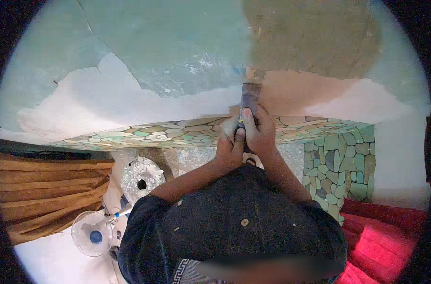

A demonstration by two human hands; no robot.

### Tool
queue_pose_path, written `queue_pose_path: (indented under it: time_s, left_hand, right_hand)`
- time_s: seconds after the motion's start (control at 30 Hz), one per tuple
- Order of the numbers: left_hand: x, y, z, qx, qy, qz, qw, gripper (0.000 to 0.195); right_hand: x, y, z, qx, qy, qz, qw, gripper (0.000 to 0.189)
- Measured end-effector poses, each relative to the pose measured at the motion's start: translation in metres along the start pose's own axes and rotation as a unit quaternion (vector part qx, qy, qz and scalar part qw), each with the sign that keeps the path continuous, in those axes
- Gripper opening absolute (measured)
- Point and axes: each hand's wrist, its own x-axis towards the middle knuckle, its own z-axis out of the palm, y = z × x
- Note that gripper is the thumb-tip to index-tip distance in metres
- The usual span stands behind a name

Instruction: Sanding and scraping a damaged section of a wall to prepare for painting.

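Note:
Both my hands are close together at the middle of the view, on one dark, flat-bladed scraper (251, 95). My right hand (262, 132) wraps the tool from the right, its thumb lying along the front. Against its lower left side, my left hand (231, 142) is closed on the handle, most of which the fingers hide. The blade points up at the painted wall (187, 42), near the edge between peeling green paint and a bare pale patch (197, 103). I cannot tell whether the blade touches the wall.
Stone-patterned covering (165, 132) runs along the lower wall and continues at right (330, 167). A round stool or drum covered in paint flakes (144, 174) stands at left, near a fan (92, 233) and a brown curtain (48, 191). Red fabric (382, 241) lies at lower right.

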Motion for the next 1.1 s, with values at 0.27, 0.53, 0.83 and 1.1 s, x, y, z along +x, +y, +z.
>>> queue_pose_path:
  time_s: [0.27, 0.53, 0.83, 1.1]
  left_hand:
    - [0.000, -0.002, 0.000, 0.123, 0.031, 0.069, 0.990, 0.041]
    - [0.006, 0.020, 0.000, 0.029, 0.020, 0.050, 0.998, 0.038]
    - [0.008, 0.027, 0.000, -0.010, 0.004, 0.041, 0.999, 0.037]
    - [-0.005, 0.014, 0.001, -0.079, -0.005, -0.063, 0.995, 0.038]
  right_hand:
    - [0.002, 0.014, 0.003, -0.058, -0.004, -0.012, 0.998, 0.022]
    - [0.011, -0.021, -0.003, -0.012, 0.029, -0.011, 0.999, 0.023]
    - [0.015, -0.033, -0.012, -0.044, -0.007, -0.003, 0.999, 0.024]
    - [0.004, -0.012, -0.006, -0.052, 0.009, 0.021, 0.998, 0.030]
